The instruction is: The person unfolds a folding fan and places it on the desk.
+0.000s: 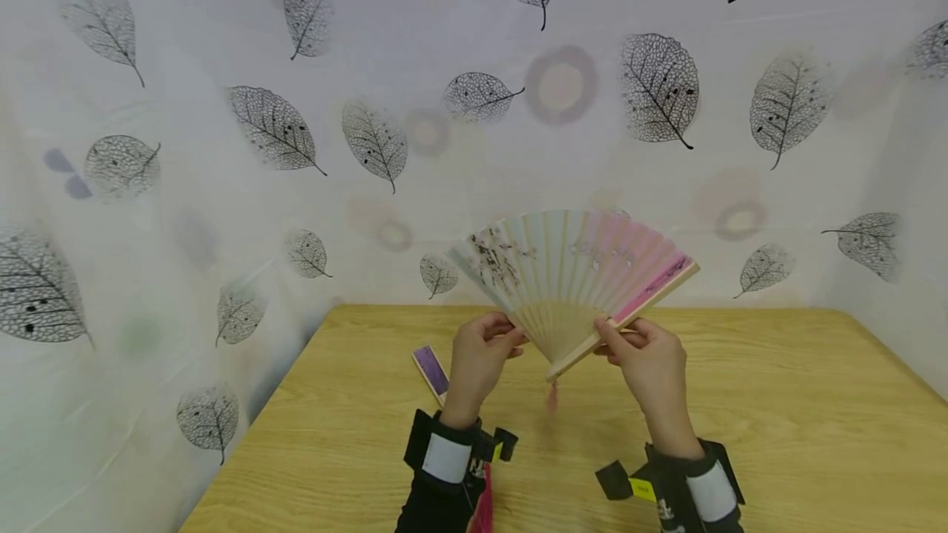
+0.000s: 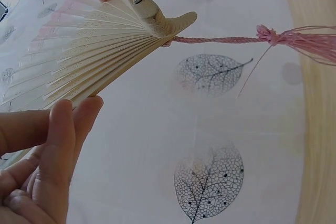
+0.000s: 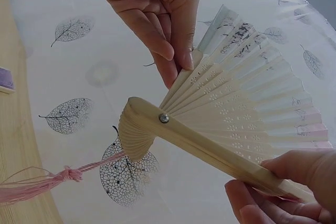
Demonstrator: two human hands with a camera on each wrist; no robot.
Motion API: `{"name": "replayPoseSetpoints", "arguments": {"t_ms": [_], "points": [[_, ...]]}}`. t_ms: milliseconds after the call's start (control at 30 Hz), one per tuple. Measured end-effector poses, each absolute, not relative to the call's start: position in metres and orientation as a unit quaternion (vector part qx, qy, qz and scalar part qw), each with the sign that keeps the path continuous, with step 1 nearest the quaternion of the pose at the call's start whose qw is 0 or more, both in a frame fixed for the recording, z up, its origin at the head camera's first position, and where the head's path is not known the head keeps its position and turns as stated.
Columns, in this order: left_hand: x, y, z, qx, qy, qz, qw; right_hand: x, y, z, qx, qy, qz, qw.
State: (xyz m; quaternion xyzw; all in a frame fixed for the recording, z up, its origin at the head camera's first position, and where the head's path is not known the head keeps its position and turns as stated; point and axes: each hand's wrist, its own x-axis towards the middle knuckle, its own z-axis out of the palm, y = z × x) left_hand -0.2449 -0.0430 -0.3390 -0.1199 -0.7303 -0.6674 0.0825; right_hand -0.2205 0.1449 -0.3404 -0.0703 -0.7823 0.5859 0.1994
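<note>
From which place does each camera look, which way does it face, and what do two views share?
Head: on the person's head, facing forward and down at the open fan, table and leaf-print backdrop; left grip, right grip and both forearms show.
Left wrist: on the left wrist, facing the fan's ribs; left grip at lower left, part of the right at top.
Right wrist: on the right wrist, facing the fan's pivot end; right grip at lower right, left at top.
Both wrist views share the rivet and pink tassel.
</note>
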Motion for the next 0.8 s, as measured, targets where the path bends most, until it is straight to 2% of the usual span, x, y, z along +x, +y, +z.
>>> {"name": "replayPoseSetpoints", "arguments": {"t_ms": [800], "points": [[-0.2433,-0.0475,-0.3348,-0.102,-0.726,-0.676,0.077,-0.2178,0.144,-0.3392,-0.08,-0.78,0.585,0.209]]}}
